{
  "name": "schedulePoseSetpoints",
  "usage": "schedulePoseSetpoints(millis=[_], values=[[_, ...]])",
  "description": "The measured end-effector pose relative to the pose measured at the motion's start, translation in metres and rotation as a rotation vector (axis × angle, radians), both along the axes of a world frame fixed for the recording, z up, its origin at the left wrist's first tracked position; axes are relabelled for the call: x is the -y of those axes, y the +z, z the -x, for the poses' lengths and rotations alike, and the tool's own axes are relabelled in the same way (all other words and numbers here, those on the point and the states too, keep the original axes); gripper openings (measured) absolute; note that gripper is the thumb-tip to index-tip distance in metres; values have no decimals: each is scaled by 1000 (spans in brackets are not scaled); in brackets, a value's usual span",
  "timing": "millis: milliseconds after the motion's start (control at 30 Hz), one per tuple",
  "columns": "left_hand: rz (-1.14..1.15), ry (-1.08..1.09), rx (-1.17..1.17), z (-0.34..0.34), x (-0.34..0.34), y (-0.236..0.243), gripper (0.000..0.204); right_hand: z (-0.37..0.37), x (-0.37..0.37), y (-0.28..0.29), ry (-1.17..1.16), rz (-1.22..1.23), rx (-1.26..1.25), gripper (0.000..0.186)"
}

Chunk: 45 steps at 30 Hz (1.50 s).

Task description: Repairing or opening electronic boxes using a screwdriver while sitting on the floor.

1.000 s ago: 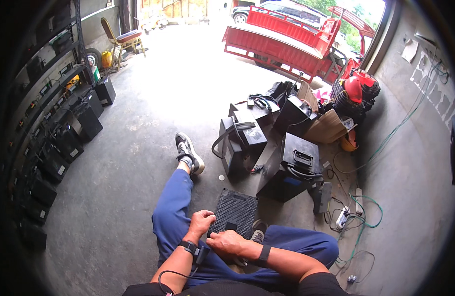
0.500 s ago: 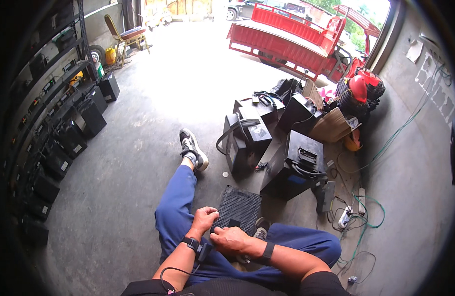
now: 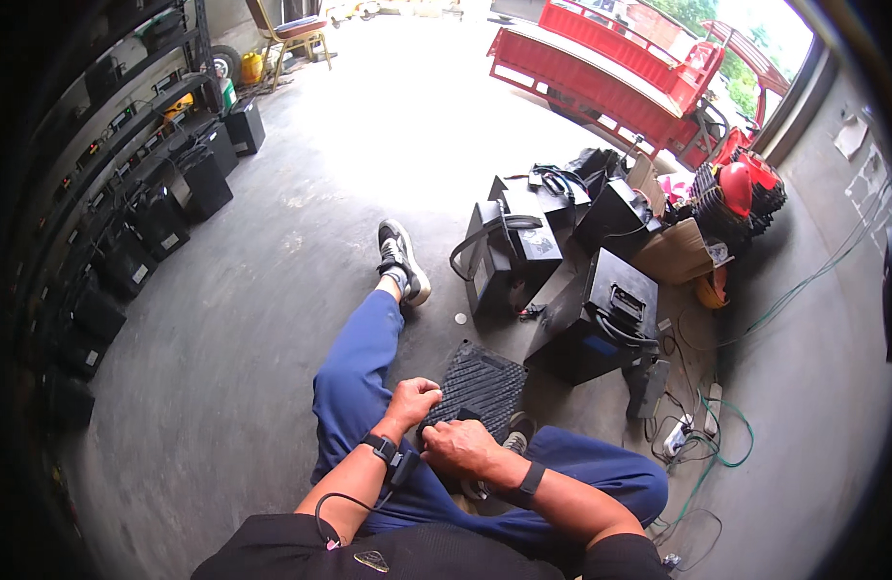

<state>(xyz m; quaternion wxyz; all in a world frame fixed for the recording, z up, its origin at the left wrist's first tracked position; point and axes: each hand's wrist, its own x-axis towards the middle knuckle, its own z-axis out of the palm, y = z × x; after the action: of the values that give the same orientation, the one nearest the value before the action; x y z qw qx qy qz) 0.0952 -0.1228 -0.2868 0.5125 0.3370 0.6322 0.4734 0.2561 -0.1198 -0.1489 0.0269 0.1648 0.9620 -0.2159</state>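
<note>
A black plate with diagonal ribs (image 3: 484,379) lies between my legs, in front of my hands. My left hand (image 3: 414,400) is at its left edge, thumb and fingers drawn together; what is in them, if anything, is too small to make out. Close by, my right hand (image 3: 461,449) covers the plate's near edge with its fingers curled in. Whatever those fingers grip is hidden beneath the hand. A small dark piece (image 3: 468,415) shows on the plate just beyond my right knuckles.
Black battery cases with cables (image 3: 600,314) stand beyond the plate to the right. Power strips (image 3: 677,437) and green wire (image 3: 731,454) lie right of my knee. Black boxes (image 3: 158,220) line the left shelf (image 3: 141,145). A red cargo vehicle (image 3: 600,87) stands at the far right.
The whole view has shifted, so the floor objects sit further right in it. My hands stay close together at the ribbed plate, with their fingers still closed.
</note>
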Motion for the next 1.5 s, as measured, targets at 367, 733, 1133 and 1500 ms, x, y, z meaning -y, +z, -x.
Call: schedulePoseSetpoints(millis=[367, 733, 1133, 1500], values=[[8, 14, 16, 0, 2, 5, 21, -2, 0, 5, 4, 6, -78, 25], [29, -16, -4, -1, 1, 2, 19, -3, -3, -3, 68, 8, -42, 21], [18, -36, -32, -1, 1, 4, 21, -3, 1, -6, 75, -51, -19, 18], [32, -12, -43, -1, 2, 2, 27, 2, 0, 9, 24, 0, 134, 21]])
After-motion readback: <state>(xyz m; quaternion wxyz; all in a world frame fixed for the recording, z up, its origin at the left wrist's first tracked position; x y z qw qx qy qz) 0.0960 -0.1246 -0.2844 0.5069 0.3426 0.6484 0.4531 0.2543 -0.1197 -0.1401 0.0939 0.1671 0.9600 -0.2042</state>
